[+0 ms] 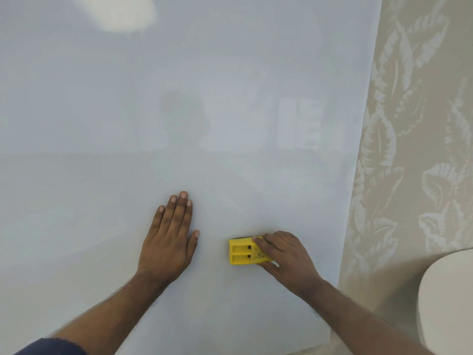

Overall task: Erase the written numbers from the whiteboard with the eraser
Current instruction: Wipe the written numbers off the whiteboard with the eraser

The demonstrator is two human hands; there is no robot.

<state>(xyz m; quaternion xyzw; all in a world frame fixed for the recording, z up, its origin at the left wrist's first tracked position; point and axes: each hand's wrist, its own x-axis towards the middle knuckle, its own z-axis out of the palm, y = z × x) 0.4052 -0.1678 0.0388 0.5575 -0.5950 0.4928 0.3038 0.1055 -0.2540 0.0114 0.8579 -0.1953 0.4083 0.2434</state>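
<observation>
A large whiteboard (179,98) fills most of the view, and no written numbers show on it, only faint reflections. A yellow plastic eraser (240,252) lies flat against the board, low and right of centre. My right hand (286,257) grips the eraser's right end, fingers over its top and thumb under it. My left hand (170,237) rests flat on the board, palm down, fingers together and stretched, a hand's width left of the eraser.
The board's right edge runs beside a beige wall covering with a pale leaf pattern (409,124). A rounded off-white object (445,298) sits at the lower right, beyond the board's edge. A bright light reflection (122,11) marks the board's top left.
</observation>
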